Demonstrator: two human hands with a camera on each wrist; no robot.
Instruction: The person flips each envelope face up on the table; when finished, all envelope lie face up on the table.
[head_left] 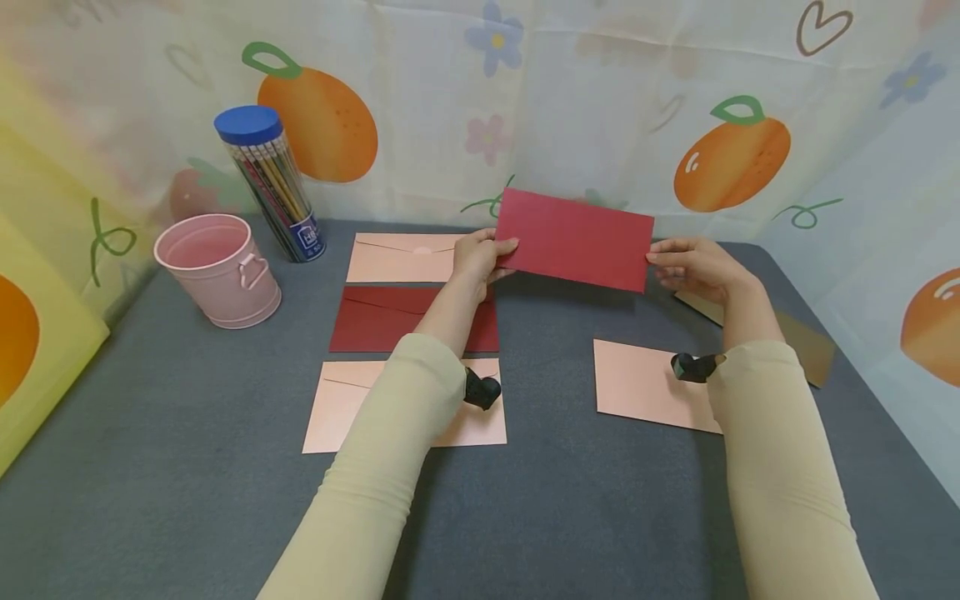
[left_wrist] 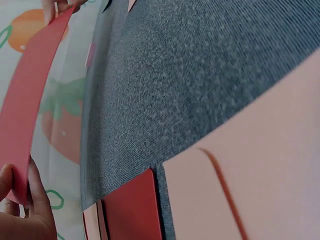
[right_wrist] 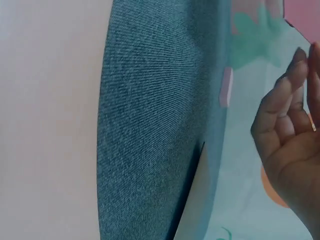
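Note:
A bright red envelope (head_left: 573, 239) is held up above the table, its plain face towards me. My left hand (head_left: 477, 260) pinches its left edge, thumb in front and fingers behind. At the opposite edge my right hand (head_left: 703, 267) pinches the lower right corner between thumb and fingertips. Below my left arm lie a pale pink envelope (head_left: 401, 258) with a round seal, a dark red envelope (head_left: 375, 321) and another pale pink envelope (head_left: 341, 396), in a column. Under my right forearm are a pink envelope (head_left: 637, 379) and a gold-brown envelope (head_left: 806, 342), both partly covered.
A pink bucket (head_left: 225, 279) and a blue-lidded tube of pencils (head_left: 281, 187) stand at the back left. Behind the grey table (head_left: 187, 442) hangs a fruit-printed curtain (head_left: 585, 100). A small pink object (right_wrist: 226, 87) sits at the table's back edge, hidden in the head view.

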